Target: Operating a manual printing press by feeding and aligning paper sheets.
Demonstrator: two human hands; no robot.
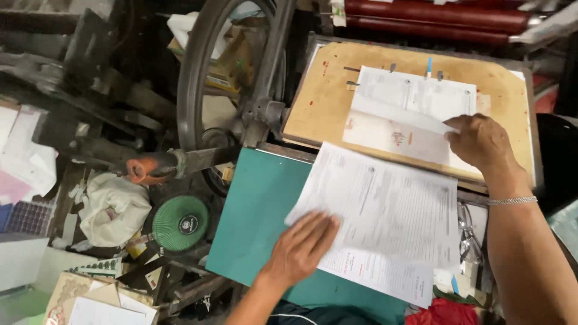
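The right hand (481,141) pinches the edge of a white printed paper sheet (409,114) that lies on the tan, stained wooden board (325,96); its fingertips are hidden under its own knuckles, so how many fingers grip cannot be told. A thin silver bracelet (512,200) circles the wrist. Just below the board, the left hand (304,247) lies flat with fingers spread, pressing on the near corner of a loose stack of white printed forms (385,222), which rests on a flat green sheet (253,216). The stack's lower edge overhangs the green sheet, and the print is too blurred to make out. Left of the board stands a large dark metal wheel (195,78), its top cut off by the frame. Below the wheel lies a round green ribbed disc (179,222), beside a crumpled white cloth (114,207). Above the board, dark red rollers (433,15) are partly cut off.
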